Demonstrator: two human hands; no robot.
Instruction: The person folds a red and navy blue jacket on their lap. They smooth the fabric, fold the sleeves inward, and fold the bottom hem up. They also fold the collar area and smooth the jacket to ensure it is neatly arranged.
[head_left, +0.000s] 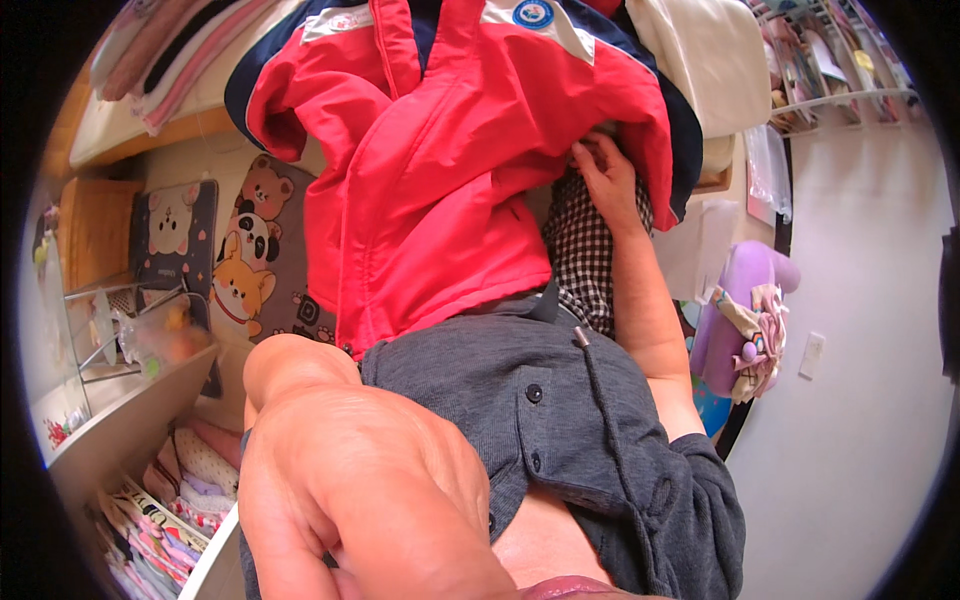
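A red jacket (427, 202) with navy sleeves and white shoulder panels lies spread out before me, its hem reaching my grey buttoned top. At the jacket's right side, below the sleeve, is my right hand (609, 176). Its bent fingers meet the red cloth at the underarm; whether they pinch it is hidden. Black-and-white checked cloth (581, 247) shows beneath that wrist. My left hand (360, 457) is raised very close to the camera, back of the hand showing. Its fingers curl out of sight, so I cannot see whether anything is in them.
To the left, a drawer (142, 405) holds folded clothes, near a wooden box (97, 232). Cartoon-animal mats (244, 255) cover the floor. Folded textiles (172, 60) lie at upper left, with a cream cushion (705, 67) at upper right. A purple plush item (739, 322) is at right.
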